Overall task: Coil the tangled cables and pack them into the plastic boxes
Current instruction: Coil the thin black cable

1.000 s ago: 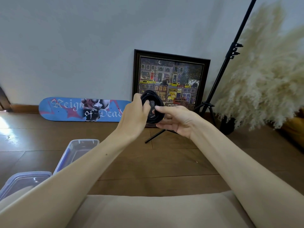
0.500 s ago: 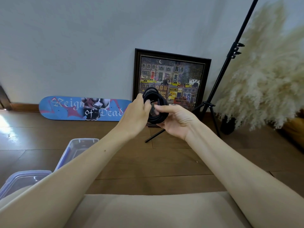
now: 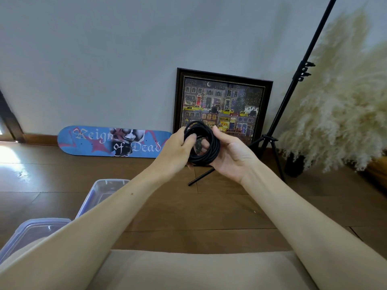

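Two-handed hold on black cable coil [image 3: 211,152], up in mid-air.
Plastic boxes [image 3: 111,181] sit low left, likely next stop; left hand [image 3: 173,151] pinches the loops, thumb through centre, to hold them bunched; right hand [image 3: 232,155] cups the other side, fingers curled behind.

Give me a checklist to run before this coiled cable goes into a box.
1. Cable wound into a compact coil: ok.
2. Left hand grips the coil: ok.
3. Right hand holds the coil's other side, thumb over it: ok.
4. Loose end tucked in: cannot tell, fingers hide it.
5. Far box on the floor, top looks open: ok.
6. Near box open or lidded: cannot tell.
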Motion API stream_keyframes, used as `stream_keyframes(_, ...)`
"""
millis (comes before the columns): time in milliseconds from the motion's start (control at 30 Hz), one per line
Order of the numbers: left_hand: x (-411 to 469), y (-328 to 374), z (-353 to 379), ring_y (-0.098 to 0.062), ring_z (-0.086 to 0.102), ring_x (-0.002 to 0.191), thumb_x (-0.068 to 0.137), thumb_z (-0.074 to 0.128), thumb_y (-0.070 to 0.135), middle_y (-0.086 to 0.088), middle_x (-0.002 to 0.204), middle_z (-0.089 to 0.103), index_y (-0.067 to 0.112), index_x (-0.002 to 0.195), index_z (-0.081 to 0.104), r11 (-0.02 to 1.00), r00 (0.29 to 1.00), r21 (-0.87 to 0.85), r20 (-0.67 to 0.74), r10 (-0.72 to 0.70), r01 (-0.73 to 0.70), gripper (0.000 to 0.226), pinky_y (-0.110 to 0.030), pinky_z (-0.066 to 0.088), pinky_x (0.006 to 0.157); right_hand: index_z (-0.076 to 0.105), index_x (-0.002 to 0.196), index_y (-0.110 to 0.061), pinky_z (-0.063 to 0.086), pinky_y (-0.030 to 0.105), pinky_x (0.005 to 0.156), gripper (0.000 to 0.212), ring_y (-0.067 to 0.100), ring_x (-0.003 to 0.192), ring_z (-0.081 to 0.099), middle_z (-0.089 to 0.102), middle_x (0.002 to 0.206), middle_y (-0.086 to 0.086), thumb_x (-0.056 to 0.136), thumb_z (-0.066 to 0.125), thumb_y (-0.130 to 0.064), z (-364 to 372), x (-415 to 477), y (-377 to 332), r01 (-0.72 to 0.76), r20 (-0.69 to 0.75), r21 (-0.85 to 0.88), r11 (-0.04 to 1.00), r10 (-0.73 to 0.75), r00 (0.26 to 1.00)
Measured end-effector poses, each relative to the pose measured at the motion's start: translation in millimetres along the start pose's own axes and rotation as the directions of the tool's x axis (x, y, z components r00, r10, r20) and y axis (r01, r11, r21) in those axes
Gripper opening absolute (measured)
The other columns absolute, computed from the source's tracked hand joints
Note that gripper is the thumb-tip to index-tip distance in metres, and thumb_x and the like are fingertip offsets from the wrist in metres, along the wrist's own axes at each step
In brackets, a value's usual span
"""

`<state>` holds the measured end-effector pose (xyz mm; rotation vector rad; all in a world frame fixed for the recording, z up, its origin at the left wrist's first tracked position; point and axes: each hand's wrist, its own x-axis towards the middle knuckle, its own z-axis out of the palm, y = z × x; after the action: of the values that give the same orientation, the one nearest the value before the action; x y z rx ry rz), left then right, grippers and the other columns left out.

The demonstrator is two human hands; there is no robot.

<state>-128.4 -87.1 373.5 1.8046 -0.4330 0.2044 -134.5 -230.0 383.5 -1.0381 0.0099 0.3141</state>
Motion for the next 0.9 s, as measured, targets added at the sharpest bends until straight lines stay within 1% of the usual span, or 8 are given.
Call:
stream_keyframes(67,2,-2,-4,-0.009,0.055,0.055,0.100,0.038,0.018,0.003,0.075,0.055,0.028,0.082,0.052,1.000,1.000,0.010,0.011,-0.008,0.007,0.025,-0.022,0.042,0.039,0.063,0.117,-0.004,0.038,0.052,0.109,0.033,0.018,0.083,0.056,0.060,0.078,0.004,0.097,0.051,-0.028,3,3,1,0.026,-0.066,-0.028,0.999,-0.028,0.997)
stream_keyframes(167,6,-7,-12,-0.011,0.056,0.060,0.100,0.038,0.019,-0.001,0.079,0.057,0.018,0.095,0.056,0.998,0.999,0.049,0.015,-0.028,0.028,0.019,-0.023,0.043,0.039,0.061,0.113,-0.003,0.043,0.044,0.105,0.030,0.016,0.075,0.055,0.060,0.079,0.005,0.101,0.045,-0.025,7,9,4,0.038,-0.066,-0.011,0.999,-0.039,0.997)
stream_keyframes(267,8,-15,-26,-0.006,0.056,0.056,0.100,0.036,0.016,0.001,0.077,0.057,0.016,0.098,0.056,0.992,0.997,0.117,-0.052,-0.049,0.055,0.020,-0.020,0.042,0.042,0.061,0.115,0.001,0.047,0.040,0.096,0.036,0.022,0.085,0.061,0.066,0.084,0.009,0.101,0.044,-0.028,21,18,13,0.035,-0.044,-0.227,0.973,-0.047,0.998)
stream_keyframes(400,7,-34,-58,-0.019,0.056,0.080,0.099,0.035,0.018,-0.002,0.085,0.059,0.009,0.098,0.056,0.963,0.987,0.231,-0.118,-0.112,0.137,0.023,-0.032,0.045,0.069,0.065,0.107,0.006,0.047,0.044,0.097,0.023,0.024,0.084,0.061,0.065,0.079,0.010,0.096,0.057,-0.013,49,42,36,0.077,-0.085,-0.441,0.894,-0.127,0.988)
stream_keyframes(533,-5,-54,-103,-0.028,0.057,0.073,0.097,0.035,0.022,-0.016,0.085,0.060,0.006,0.101,0.055,0.940,0.967,0.257,-0.179,-0.181,0.224,0.026,-0.047,0.050,0.062,0.064,0.087,-0.001,0.052,0.028,0.071,0.012,0.017,0.067,0.060,0.062,0.073,0.009,0.095,0.055,-0.005,85,67,63,0.060,-0.035,-0.401,0.914,-0.080,0.996)
stream_keyframes(633,-22,-74,-139,-0.031,0.054,0.068,0.098,0.036,0.022,-0.025,0.090,0.059,0.002,0.100,0.053,0.917,0.943,0.267,-0.234,-0.236,0.296,0.026,-0.050,0.051,0.058,0.062,0.079,-0.007,0.050,0.023,0.064,0.018,0.017,0.066,0.059,0.061,0.070,0.008,0.096,0.054,-0.005,115,85,95,0.021,-0.002,-0.462,0.887,-0.024,1.000)
stream_keyframes(767,-50,-103,-180,-0.027,0.057,0.060,0.099,0.037,0.019,-0.021,0.089,0.057,-0.003,0.101,0.049,0.876,0.896,0.251,-0.287,-0.340,0.412,0.026,-0.020,0.042,0.038,0.060,0.073,-0.005,0.050,0.020,0.055,0.025,0.017,0.063,0.058,0.060,0.067,0.007,0.096,0.052,-0.004,150,104,142,-0.027,0.016,-0.548,0.836,0.043,0.999)
stream_keyframes(900,-76,-126,-220,-0.015,0.047,0.055,0.101,0.034,0.017,-0.006,0.076,0.049,0.003,0.093,0.044,0.819,0.867,0.317,-0.315,-0.385,0.479,0.019,-0.012,0.033,0.034,0.064,0.098,0.003,0.054,0.032,0.076,0.015,0.024,0.078,0.062,0.064,0.079,0.012,0.097,0.053,-0.007,179,120,186,-0.146,0.010,-0.526,0.838,0.178,0.984)
